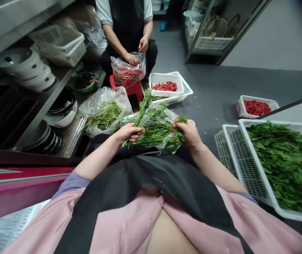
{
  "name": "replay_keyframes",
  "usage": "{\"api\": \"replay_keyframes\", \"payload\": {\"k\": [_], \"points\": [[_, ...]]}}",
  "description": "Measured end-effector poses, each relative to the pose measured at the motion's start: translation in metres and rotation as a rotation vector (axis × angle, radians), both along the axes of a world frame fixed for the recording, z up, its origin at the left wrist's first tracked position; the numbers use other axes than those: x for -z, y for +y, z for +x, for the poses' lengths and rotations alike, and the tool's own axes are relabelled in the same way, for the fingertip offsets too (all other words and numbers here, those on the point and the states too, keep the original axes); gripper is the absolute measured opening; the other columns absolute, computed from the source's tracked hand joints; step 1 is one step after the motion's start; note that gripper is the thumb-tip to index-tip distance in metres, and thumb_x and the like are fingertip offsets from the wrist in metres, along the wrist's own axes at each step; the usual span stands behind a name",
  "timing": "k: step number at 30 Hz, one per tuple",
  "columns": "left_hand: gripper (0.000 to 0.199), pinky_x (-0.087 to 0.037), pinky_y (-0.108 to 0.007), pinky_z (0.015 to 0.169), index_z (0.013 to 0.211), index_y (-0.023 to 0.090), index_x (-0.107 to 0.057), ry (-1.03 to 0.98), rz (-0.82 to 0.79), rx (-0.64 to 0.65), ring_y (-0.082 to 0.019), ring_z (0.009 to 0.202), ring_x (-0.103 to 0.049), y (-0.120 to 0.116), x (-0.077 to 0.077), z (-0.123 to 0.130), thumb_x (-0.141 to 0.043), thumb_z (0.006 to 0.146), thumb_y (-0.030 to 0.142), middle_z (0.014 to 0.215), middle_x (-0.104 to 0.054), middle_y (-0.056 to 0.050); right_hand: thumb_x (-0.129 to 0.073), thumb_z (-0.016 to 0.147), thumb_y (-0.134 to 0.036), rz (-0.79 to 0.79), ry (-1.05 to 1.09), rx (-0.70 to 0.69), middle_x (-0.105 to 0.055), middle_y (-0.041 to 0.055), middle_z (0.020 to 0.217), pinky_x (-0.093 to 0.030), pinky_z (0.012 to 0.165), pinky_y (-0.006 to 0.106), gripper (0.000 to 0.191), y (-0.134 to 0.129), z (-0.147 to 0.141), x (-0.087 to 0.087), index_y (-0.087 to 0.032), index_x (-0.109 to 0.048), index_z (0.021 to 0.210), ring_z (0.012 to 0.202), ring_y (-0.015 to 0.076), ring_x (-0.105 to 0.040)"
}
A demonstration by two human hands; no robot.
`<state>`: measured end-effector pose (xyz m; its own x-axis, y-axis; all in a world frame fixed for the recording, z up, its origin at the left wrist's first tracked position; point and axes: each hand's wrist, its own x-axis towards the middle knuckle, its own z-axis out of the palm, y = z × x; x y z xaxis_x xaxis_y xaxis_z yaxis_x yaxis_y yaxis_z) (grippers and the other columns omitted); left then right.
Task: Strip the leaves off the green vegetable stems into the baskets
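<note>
A grey floor (206,88) spreads out in front of me, with a metal shelf (52,95) of stacked dishes (31,72) along my left side. Facing me, a co-worker (126,24) in a black apron works with both hands at a clear bag of red chillies (128,76) on a red stool (135,92). At my right stands a deep white basket (254,165) heaped with green leaves (288,165). An open plastic bag (95,100) of thin greens (105,114) slumps beside the shelf. Past my hands, a smaller basket (164,93) of chillies is set in or on a larger one; I cannot tell which. Another small basket (242,110) of chillies lies well apart to the right.

Directly before me, between my arms, a pile of green stalks (156,132) lies on clear plastic. Above it, my left hand (129,133) grips a bundle of stalks (146,104), its leafy ends pointing away from me, its bare ends poking out beneath my palm. My right hand (188,131), apart from the left, clutches a clump of leaves (176,139). The fingers of both hands are curled closed, the left around the bundle, the right around the clump.
</note>
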<state>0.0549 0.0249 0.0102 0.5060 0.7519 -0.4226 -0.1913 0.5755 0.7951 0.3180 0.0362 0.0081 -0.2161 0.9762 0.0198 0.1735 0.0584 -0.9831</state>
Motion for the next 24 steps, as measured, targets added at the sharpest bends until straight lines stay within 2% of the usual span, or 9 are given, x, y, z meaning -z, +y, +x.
{"api": "replay_keyframes", "payload": {"k": [1,3,5,7,9,12,15,19,24], "points": [[0.030,-0.019,-0.012,0.033,0.083,0.010,-0.058,-0.010,0.018,0.031,-0.001,0.036,-0.030,0.000,-0.001,-0.004,-0.076,0.069,0.030,0.057,-0.041,0.006,-0.050,0.075,-0.041,-0.086,0.148,0.034,-0.044,-0.0017,0.064,-0.036,0.050,0.027,0.022,0.003,0.011,-0.003,-0.021,-0.050,0.085,0.053,0.0125,-0.039],[0.036,-0.019,-0.013,0.033,0.084,0.011,-0.058,-0.021,0.058,0.083,-0.001,0.036,-0.029,-0.001,-0.002,-0.009,-0.076,0.069,0.037,0.058,-0.041,0.006,-0.054,0.070,-0.043,-0.143,0.327,0.087,-0.038,-0.0045,0.059,-0.031,0.046,0.025,0.026,0.007,0.027,-0.011,-0.022,-0.051,0.084,0.048,0.0105,-0.032],[0.039,-0.019,-0.013,0.033,0.084,0.010,-0.059,-0.017,0.080,0.120,-0.001,0.037,-0.029,-0.002,-0.004,-0.011,-0.077,0.069,0.042,0.058,-0.041,0.006,-0.060,0.070,-0.045,-0.064,0.300,0.159,-0.040,-0.0047,0.058,-0.032,0.047,0.025,0.028,0.009,0.035,-0.020,-0.021,-0.054,0.085,0.048,0.0101,-0.034],[0.042,-0.018,-0.013,0.034,0.084,0.010,-0.060,0.001,0.081,0.144,-0.001,0.037,-0.029,-0.002,-0.006,-0.011,-0.077,0.069,0.045,0.057,-0.039,0.007,-0.062,0.074,-0.046,0.127,0.082,0.211,-0.049,-0.0012,0.063,-0.038,0.054,0.027,0.028,0.009,0.036,-0.031,-0.020,-0.060,0.085,0.055,0.0119,-0.044],[0.043,-0.018,-0.013,0.034,0.085,0.009,-0.061,0.025,0.075,0.158,-0.001,0.038,-0.030,-0.003,-0.008,-0.009,-0.077,0.068,0.046,0.056,-0.039,0.006,-0.061,0.079,-0.043,0.381,-0.250,0.167,-0.060,0.0043,0.076,-0.042,0.065,0.029,0.027,0.010,0.032,-0.042,-0.019,-0.066,0.089,0.068,0.0155,-0.053],[0.043,-0.017,-0.014,0.034,0.086,0.008,-0.063,0.047,0.072,0.181,-0.002,0.038,-0.031,-0.004,-0.012,-0.006,-0.077,0.068,0.045,0.056,-0.039,0.006,-0.054,0.087,-0.029,0.710,-0.731,-0.076,-0.064,0.0086,0.090,-0.040,0.073,0.030,0.024,0.016,0.021,-0.056,-0.020,-0.069,0.102,0.084,0.0189,-0.055],[0.042,-0.017,-0.015,0.035,0.087,0.008,-0.064,0.053,0.078,0.197,-0.002,0.038,-0.031,-0.006,-0.016,-0.004,-0.077,0.069,0.044,0.055,-0.038,0.006,-0.045,0.090,-0.016,0.883,-1.049,-0.302,-0.064,0.0094,0.088,-0.034,0.066,0.028,0.026,0.024,0.008,-0.060,-0.017,-0.069,0.099,0.082,0.0177,-0.052],[0.041,-0.017,-0.015,0.035,0.088,0.008,-0.065,0.067,0.073,0.177,-0.002,0.038,-0.030,-0.007,-0.015,-0.003,-0.077,0.069,0.043,0.055,-0.039,0.006,-0.041,0.092,-0.013,0.978,-1.187,-0.413,-0.062,0.0098,0.085,-0.026,0.061,0.030,0.026,0.027,-0.003,-0.055,-0.015,-0.066,0.086,0.077,0.0165,-0.048],[0.043,-0.019,-0.015,0.034,0.089,0.007,-0.065,0.083,0.051,0.073,-0.002,0.038,-0.034,-0.003,-0.009,-0.005,-0.078,0.067,0.042,0.058,-0.044,0.004,-0.040,0.092,-0.014,1.052,-1.238,-0.408,-0.061,0.0086,0.081,-0.023,0.060,0.031,0.025,0.025,0.003,-0.048,-0.016,-0.065,0.087,0.074,0.0165,-0.046]]}}
